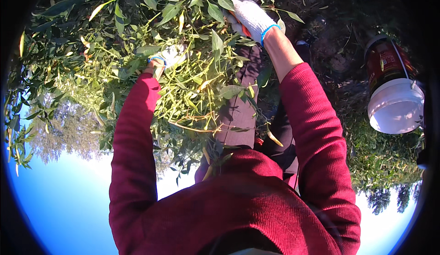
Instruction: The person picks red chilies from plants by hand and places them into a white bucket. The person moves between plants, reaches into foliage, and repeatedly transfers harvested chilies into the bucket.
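My right hand (252, 19), in a white knit glove with a blue cuff, is closed around an orange-red object (246, 31) at the upper edge of the foliage. Only part of that object shows, so its kind is unclear. My left hand (174, 55), gloved the same way, reaches into a leafy chili pepper plant (196, 79). Leaves and glare cover its fingers, and what they touch cannot be made out. Pale yellow chili peppers (275, 137) hang on the stems around both hands, several close to my lap.
A bucket (395, 105) with a white rim, a wire handle and a printed red wrap lies at the right with its mouth towards me. My trouser leg (240, 114) is beneath the stems. Shaded soil (338, 61) lies between plants and bucket.
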### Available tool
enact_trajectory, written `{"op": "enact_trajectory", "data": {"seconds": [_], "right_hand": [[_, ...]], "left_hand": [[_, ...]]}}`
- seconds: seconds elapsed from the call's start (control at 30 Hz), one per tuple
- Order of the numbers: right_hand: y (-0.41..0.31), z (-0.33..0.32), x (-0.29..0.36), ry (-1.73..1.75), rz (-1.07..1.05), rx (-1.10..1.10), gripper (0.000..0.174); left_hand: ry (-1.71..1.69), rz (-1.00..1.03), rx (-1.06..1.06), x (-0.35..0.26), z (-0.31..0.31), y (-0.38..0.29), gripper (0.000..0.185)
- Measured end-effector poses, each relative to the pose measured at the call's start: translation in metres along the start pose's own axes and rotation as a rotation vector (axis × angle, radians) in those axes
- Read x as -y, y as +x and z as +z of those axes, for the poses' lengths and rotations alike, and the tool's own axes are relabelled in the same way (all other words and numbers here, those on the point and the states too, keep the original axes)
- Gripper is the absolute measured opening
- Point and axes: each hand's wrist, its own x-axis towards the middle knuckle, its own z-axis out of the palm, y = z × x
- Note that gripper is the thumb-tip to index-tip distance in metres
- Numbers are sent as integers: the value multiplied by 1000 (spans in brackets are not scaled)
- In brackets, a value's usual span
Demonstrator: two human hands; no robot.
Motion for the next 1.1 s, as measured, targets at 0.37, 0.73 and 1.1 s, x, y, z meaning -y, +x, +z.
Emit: {"op": "enact_trajectory", "data": {"seconds": [0.37,0.73,1.1], "right_hand": [[-112,-6,-15,295,-8,146,21],[-186,-8,49,342,-163,183,20],[-269,-89,50,160,-192,179,29]], "left_hand": [[-37,50,-63,14,-59,14,47],[-906,15,-533,-126,-233,-187,31],[-734,707,-223,-359,-186,-123,26]]}}
